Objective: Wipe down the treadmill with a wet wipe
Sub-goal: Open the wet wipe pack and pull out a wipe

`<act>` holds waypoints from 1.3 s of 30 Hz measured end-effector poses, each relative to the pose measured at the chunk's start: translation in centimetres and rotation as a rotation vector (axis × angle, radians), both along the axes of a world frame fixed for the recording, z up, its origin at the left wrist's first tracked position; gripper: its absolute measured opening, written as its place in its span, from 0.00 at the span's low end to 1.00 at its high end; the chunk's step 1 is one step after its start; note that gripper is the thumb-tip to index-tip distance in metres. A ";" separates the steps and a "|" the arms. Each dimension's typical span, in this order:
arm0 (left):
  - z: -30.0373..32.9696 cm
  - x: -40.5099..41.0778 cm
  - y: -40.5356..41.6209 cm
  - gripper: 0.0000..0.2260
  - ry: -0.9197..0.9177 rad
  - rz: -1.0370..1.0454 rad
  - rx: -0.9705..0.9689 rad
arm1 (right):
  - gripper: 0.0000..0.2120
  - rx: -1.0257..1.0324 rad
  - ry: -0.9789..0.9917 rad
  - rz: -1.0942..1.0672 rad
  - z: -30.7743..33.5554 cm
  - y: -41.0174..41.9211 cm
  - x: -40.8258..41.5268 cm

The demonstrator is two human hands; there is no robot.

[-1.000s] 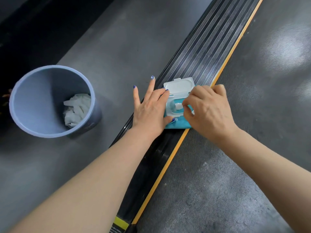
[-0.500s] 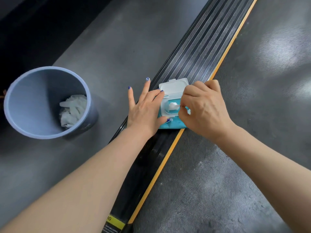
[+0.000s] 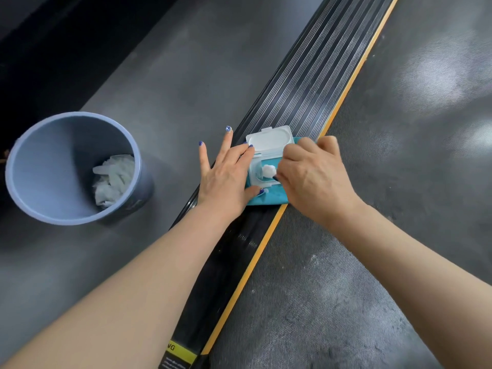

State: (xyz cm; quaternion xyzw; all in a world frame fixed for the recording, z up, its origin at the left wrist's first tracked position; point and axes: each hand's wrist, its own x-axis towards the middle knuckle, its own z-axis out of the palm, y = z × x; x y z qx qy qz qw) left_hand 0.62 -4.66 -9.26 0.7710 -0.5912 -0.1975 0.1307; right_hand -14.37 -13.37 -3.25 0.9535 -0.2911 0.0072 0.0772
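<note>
I see the task only at its beginning. The pack (image 3: 269,194) lies on the side rail (image 3: 306,83) of the treadmill, lid (image 3: 270,138) open. My left hand (image 3: 226,179) presses it flat with straight fingers. My right hand (image 3: 314,177) pinches the wipe (image 3: 268,170) at the opening. Used wipes (image 3: 114,179) lie in the bin (image 3: 29,155), so I judge some wiping is done; this wipe is not yet out.
</note>
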 end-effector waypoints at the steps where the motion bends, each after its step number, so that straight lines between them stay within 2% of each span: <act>1: 0.0 0.0 0.0 0.35 -0.001 0.000 0.004 | 0.13 0.000 0.018 -0.004 0.0 -0.1 0.2; 5: 0.2 -0.1 -0.2 0.36 -0.022 0.002 0.034 | 0.16 -0.008 0.027 0.011 0.6 0.4 0.4; 10: 0.3 0.0 0.0 0.34 -0.012 -0.005 -0.025 | 0.11 -0.091 -0.167 -0.003 4.3 0.9 -0.8; 15: 0.9 0.0 0.0 0.33 0.004 -0.012 0.002 | 0.10 -0.099 -0.275 -0.052 9.7 1.5 -3.1; 18: 1.5 0.0 0.2 0.34 0.048 -0.013 0.031 | 0.11 -0.095 -0.363 -0.074 11.4 1.7 -4.0; 22: 3.6 0.1 1.0 0.38 0.152 0.017 -0.076 | 0.10 -0.080 -0.481 -0.102 13.0 1.9 -3.8; 25: 6.1 0.0 1.2 0.38 0.228 -0.054 -0.113 | 0.10 -0.076 -0.469 -0.107 14.2 1.9 -2.7; 30: 8.8 -1.5 0.9 0.31 0.326 -0.073 -0.116 | 0.11 0.040 -0.400 -0.153 14.3 2.5 -1.4; 34: 8.6 -2.2 1.5 0.13 0.406 -0.008 -0.213 | 0.11 0.012 -0.475 -0.150 15.1 3.5 -1.2; 35: 8.6 -2.3 1.7 0.11 0.421 0.001 -0.214 | 0.11 0.002 -0.497 -0.151 15.4 3.8 -1.3; 39: 9.1 -2.2 2.5 0.18 0.441 0.005 -0.108 | 0.11 0.014 -0.569 -0.188 16.3 4.6 -2.1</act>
